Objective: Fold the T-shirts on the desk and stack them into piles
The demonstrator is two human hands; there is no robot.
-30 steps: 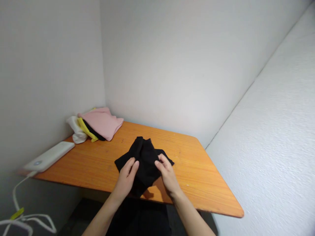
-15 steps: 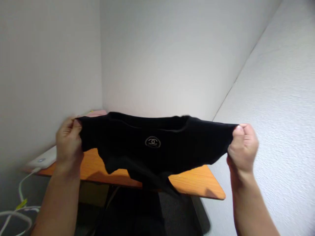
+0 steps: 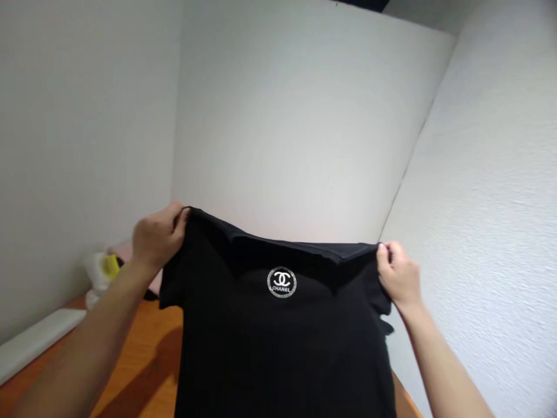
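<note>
A black T-shirt (image 3: 278, 342) hangs spread out in front of me, its front facing me. A round white "CHANEL" logo (image 3: 282, 283) sits on its chest, just below the neckline. My left hand (image 3: 160, 235) is closed on the shirt's left shoulder area as I see it, above the short sleeve. On the other side my right hand (image 3: 398, 273) pinches the opposite shoulder, a little lower than the left. The neckline sags between the two hands. The shirt's lower part runs out of the bottom of the view.
Behind the shirt is an orange wooden table (image 3: 145, 348). At its left lie a white flat object (image 3: 41, 342), a white and yellow bundle (image 3: 102, 270) and some pink cloth (image 3: 124, 251). Pale walls (image 3: 278, 116) close in the corner at the back and right.
The shirt has dropped from a stretched, bunched, blurred shape to hanging down at length. My hands have come closer together, and the view has tilted up and moved nearer the table.
</note>
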